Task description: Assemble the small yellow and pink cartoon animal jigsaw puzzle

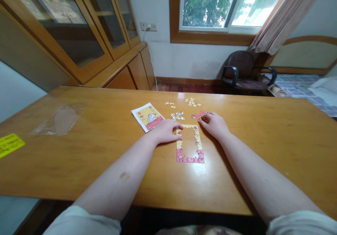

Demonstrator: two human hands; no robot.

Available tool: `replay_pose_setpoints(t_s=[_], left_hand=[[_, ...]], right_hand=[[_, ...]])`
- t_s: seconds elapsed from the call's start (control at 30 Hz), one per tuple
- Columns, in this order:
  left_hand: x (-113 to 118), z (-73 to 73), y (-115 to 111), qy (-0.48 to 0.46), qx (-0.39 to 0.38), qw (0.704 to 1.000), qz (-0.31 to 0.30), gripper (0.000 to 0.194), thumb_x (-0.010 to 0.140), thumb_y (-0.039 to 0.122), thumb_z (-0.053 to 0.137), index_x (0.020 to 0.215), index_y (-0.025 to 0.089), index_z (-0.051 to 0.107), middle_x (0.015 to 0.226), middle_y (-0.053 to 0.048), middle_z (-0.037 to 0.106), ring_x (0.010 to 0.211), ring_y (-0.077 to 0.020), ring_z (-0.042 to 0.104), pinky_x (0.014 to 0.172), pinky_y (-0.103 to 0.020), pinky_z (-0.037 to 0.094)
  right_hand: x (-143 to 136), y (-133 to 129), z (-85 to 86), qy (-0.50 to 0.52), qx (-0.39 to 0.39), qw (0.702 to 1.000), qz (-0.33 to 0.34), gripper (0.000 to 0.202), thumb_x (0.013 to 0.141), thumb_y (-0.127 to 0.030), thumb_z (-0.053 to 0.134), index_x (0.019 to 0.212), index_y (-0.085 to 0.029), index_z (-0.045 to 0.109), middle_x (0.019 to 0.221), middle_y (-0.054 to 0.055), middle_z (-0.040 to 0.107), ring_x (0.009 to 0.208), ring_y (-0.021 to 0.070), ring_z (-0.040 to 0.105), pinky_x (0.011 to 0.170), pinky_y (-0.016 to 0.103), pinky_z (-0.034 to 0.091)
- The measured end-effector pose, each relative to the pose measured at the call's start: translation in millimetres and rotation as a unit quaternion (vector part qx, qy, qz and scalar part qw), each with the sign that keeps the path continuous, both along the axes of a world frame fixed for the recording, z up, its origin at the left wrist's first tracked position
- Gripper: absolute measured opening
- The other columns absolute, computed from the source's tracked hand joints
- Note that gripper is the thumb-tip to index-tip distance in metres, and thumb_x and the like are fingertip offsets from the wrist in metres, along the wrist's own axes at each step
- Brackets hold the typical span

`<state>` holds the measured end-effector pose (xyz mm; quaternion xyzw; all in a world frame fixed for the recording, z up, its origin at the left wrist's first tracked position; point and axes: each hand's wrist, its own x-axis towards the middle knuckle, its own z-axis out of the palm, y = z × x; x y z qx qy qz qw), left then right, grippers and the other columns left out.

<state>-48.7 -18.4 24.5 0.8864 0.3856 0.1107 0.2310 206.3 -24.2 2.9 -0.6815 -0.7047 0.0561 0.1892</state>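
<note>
Head view, single frame.

Item 1. Wooden table (79, 165): broad, glossy, orange-brown top; carries all small items listed below.

Item 2. Puzzle frame (190, 157): a rectangular jigsaw border, assembled, hollow in the middle, yellow along the sides and pink-red at the bottom edge. Lies flat near the table's centre, between the two hands.

Item 3. Left hand (166, 131): palm down on the table, fingers loosely together, fingertips touching the upper left corner of the puzzle frame. Clamped on nothing that can be seen.

Item 4. Right hand (213, 124): palm down, fingertips at the upper right corner of the frame, just beside the pink pieces. Whether a piece is pinched under the fingers cannot be told.

Item 5. Reference card (147, 117): printed picture, yellow and red with a white figure, lying tilted just left of the left hand.

Item 6. Pink pieces (198, 115): small joined cluster, just beyond the right fingertips.

Item 7. White pieces (177, 115): loose scatter, beyond the frame's top edge.

Item 8. Yellow pieces (192, 102): loose group farther back; a smaller group (170, 104) to its left.

Item 9. Clear plastic bag (61, 120): flat, on the table's left part, well apart from the puzzle.

Item 10. Yellow label (9, 143): at the table's left edge.

Item 11. Surroundings: glass-fronted wooden cabinet (79, 28) along the left wall; window (226, 5) with curtain (279, 21); dark armchair (242, 72) beneath it.
</note>
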Motion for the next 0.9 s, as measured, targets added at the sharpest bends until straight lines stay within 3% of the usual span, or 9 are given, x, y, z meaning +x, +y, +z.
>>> replay_pose_setpoints(t_s=[0.33, 0.5, 0.63, 0.9], left_hand=[[-4, -4.8, 3, 0.01, 0.002, 0.998, 0.054, 0.039, 0.073, 0.043, 0.064, 0.106, 0.023, 0.067, 0.096, -0.005, 0.066, 0.088, -0.0216, 0.06, 0.078, -0.033, 0.047], [-5, -3.8, 4, 0.001, 0.014, 0.998, 0.069, 0.036, 0.076, 0.041, 0.06, 0.107, 0.022, 0.066, 0.101, -0.005, 0.066, 0.09, -0.0213, 0.061, 0.08, -0.031, 0.046], [-6, -0.4, 3, 0.016, 0.037, 0.994, 0.105, 0.035, 0.079, 0.042, 0.057, 0.106, 0.022, 0.066, 0.1, -0.006, 0.066, 0.092, -0.0222, 0.06, 0.081, -0.032, 0.045], [-6, -0.3, 5, 0.052, 0.033, 0.992, 0.107, 0.04, 0.076, 0.047, 0.061, 0.108, 0.024, 0.065, 0.102, -0.005, 0.066, 0.094, -0.0225, 0.06, 0.081, -0.032, 0.045]], right_hand=[[4, 3, -5.1, -0.012, -0.003, 1.0, 0.026, 0.026, 0.089, -0.029, 0.051, 0.103, -0.024, 0.071, 0.101, 0.007, 0.066, 0.088, 0.0196, 0.062, 0.081, 0.029, 0.044], [3, 2, -0.6, -0.053, -0.008, 0.999, -0.002, 0.027, 0.088, -0.036, 0.053, 0.099, -0.022, 0.073, 0.1, 0.008, 0.066, 0.086, 0.0213, 0.062, 0.078, 0.031, 0.044], [3, 1, 1.3, -0.082, -0.012, 0.997, 0.002, 0.028, 0.089, -0.037, 0.052, 0.094, -0.022, 0.075, 0.099, 0.007, 0.067, 0.084, 0.0193, 0.062, 0.076, 0.029, 0.043], [2, -4, 5.1, -0.103, -0.027, 0.994, 0.017, 0.03, 0.091, -0.037, 0.049, 0.098, -0.022, 0.073, 0.103, 0.008, 0.067, 0.087, 0.0196, 0.062, 0.077, 0.029, 0.042]])
